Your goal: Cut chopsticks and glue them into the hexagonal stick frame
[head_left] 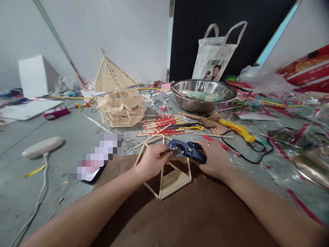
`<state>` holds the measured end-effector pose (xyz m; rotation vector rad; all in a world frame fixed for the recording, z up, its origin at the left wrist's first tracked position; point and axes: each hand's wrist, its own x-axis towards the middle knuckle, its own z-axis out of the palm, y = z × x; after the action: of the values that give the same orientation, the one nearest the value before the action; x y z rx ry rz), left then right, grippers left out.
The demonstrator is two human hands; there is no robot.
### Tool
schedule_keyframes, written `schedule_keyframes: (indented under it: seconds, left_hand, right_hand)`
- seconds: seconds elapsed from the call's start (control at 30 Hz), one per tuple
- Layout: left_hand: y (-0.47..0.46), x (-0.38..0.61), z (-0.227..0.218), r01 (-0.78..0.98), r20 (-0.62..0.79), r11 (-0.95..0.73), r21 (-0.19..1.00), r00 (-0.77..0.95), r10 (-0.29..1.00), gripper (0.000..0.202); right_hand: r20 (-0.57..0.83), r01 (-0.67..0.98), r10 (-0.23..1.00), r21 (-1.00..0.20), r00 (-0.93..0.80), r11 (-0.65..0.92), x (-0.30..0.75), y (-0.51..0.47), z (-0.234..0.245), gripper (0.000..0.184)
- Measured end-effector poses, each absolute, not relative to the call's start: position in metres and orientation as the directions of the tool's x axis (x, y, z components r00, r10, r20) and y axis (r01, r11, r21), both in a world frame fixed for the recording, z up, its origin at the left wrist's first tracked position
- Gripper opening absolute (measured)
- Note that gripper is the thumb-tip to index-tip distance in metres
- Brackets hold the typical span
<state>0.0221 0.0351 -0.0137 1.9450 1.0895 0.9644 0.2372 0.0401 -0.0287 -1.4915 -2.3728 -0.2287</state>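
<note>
My right hand (215, 157) is closed round the handles of a blue pipe cutter (192, 153), its curved jaws pointing left. Fingers of my left hand (153, 159) pinch a thin wooden stick right at those jaws; most of the stick is hidden, and only a pale bit shows by the blade. Below both hands stands a small open frame of wooden sticks (174, 180), with a slatted panel on its right side. It rests on a brown cloth (164, 219) and is partly covered by my left hand.
Beyond lie red-marked wooden sticks (164, 124), a slatted stick model (122, 111) and a pointed stick roof (113, 75). A steel bowl (203, 103) stands behind. To the right are a yellow glue gun (239, 130) and its black cord; a phone (99, 159) lies left.
</note>
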Motion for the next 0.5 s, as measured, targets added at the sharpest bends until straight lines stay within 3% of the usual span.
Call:
schedule_keyframes:
  seconds: [0.5]
  left_hand:
    - [0.0351,0.0221,-0.0148,0.482,0.276,-0.400,0.779,0.309,0.910,0.022]
  right_hand:
    - [0.345,0.892,0.848,-0.059,-0.403,0.448,0.2377,0.0391,-0.0316,0.042]
